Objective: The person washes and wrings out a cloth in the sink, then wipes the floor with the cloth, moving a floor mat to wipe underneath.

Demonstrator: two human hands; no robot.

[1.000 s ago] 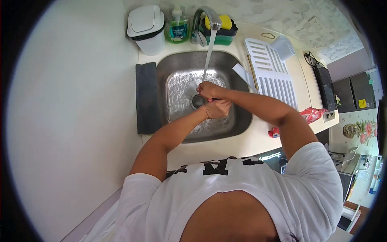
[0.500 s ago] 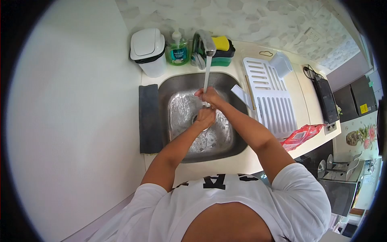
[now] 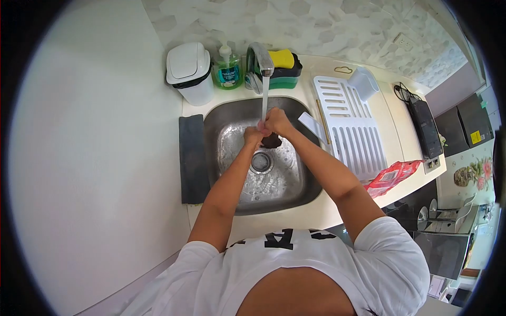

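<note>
My left hand [image 3: 253, 136] and right hand [image 3: 277, 122] are together in the steel sink [image 3: 231, 143], at the water stream [image 3: 264, 98] from the chrome faucet [image 3: 267, 67]. A dark brown item [image 3: 272, 141], unidentifiable, sits against them, beyond the drain [image 3: 261, 163]; whether either is clamped on it, I cannot tell.

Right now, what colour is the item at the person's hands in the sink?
The item is dark brown, best seen in the head view.

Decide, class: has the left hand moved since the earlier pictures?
Yes. Judged against the sink drain, the left hand has moved toward the faucet: half a second ago it partly covered the drain, which now shows uncovered.
</note>
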